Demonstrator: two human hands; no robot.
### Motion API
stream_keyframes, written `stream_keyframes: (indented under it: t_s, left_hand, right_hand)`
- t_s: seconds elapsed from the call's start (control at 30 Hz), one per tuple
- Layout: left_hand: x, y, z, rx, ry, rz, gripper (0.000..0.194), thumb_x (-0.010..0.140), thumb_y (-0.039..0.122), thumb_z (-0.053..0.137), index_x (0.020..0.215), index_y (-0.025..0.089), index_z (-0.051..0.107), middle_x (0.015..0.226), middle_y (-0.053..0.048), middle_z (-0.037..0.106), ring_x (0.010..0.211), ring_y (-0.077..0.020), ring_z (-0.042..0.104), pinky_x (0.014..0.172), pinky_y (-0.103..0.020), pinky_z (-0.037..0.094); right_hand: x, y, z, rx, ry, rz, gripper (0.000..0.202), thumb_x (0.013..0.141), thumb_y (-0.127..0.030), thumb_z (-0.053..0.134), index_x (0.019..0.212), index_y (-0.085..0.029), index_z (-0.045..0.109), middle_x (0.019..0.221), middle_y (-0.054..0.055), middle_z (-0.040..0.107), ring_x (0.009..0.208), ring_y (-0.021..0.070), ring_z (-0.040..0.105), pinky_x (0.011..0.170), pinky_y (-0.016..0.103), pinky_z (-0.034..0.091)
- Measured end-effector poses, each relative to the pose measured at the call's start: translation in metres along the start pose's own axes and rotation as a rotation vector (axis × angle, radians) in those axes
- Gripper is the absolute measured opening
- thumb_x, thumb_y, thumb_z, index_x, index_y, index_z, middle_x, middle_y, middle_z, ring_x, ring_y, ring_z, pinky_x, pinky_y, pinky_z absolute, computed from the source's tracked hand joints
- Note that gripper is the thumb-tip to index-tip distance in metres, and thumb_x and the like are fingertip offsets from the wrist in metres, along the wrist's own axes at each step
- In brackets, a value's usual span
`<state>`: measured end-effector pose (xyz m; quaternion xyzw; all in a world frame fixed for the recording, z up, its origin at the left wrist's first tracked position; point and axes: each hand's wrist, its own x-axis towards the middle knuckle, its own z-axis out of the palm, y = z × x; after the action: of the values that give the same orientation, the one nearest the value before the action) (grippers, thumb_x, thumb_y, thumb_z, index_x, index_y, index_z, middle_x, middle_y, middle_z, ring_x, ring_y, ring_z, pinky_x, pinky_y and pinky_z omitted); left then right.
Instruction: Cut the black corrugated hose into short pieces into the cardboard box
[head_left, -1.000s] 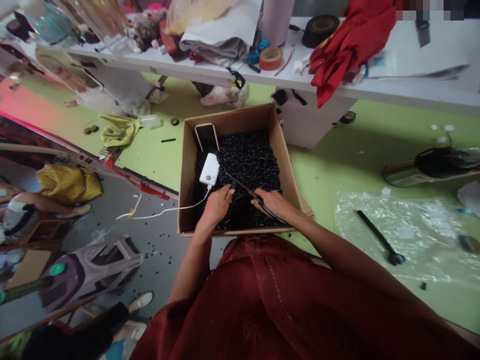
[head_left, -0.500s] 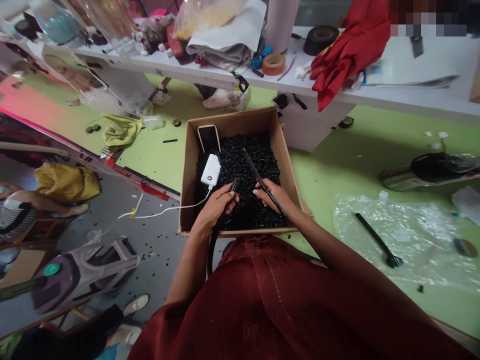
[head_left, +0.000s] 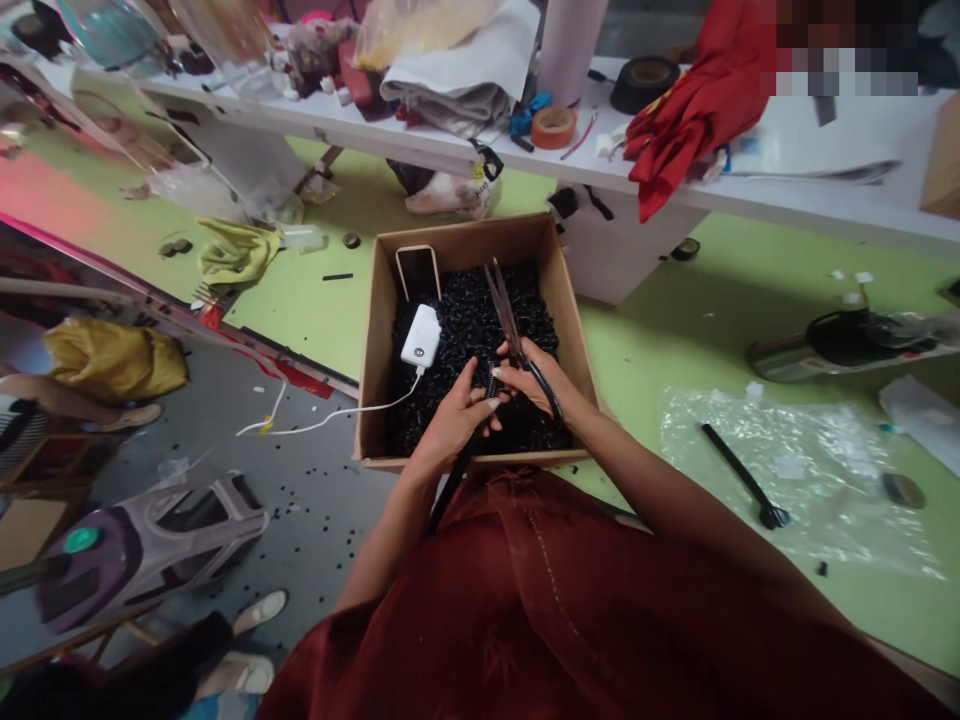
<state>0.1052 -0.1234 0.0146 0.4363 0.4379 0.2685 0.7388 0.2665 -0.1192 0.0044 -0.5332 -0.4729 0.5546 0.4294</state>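
A cardboard box (head_left: 577, 345) holds many small black pieces (head_left: 469, 300). Over its near part, my left hand (head_left: 459, 415) grips a long black strip (head_left: 450, 490) that trails down toward my lap. My right hand (head_left: 541, 380) has scissors (head_left: 504, 305) in it, blades pointing away from me and slightly parted. The fingertips of my right hand meet the ribbed end of the strip beside my left fingers. Inside the box at the left lie a white power bank (head_left: 421, 336) with a cable and a phone (head_left: 418, 273) leaning upright.
Beyond the box runs a white shelf (head_left: 810, 205) bearing tape rolls and red cloth (head_left: 694, 120). On the green table at right are a plastic sheet (head_left: 817, 470) and a steel flask (head_left: 795, 355). Another person's feet (head_left: 259, 608) show at lower left.
My left hand has moved right and up with the strip, meeting my right hand. The scissors' blades have parted and point more directly away from me.
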Motion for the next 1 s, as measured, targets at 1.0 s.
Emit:
stream_keyframes:
  t_s: [1.0]
  left_hand:
    - [-0.005, 0.019, -0.032, 0.261, 0.085, 0.058, 0.027, 0.086, 0.037, 0.049, 0.097, 0.016, 0.061, 0.063, 0.004, 0.052, 0.043, -0.0034, 0.042, 0.039, -0.017, 0.030]
  right_hand:
    - [-0.026, 0.022, -0.023, -0.576, -0.064, -0.086, 0.052, 0.082, -0.048, 0.057, 0.123, -0.021, 0.043, 0.105, 0.008, 0.060, 0.085, 0.0196, 0.061, 0.076, 0.034, 0.049]
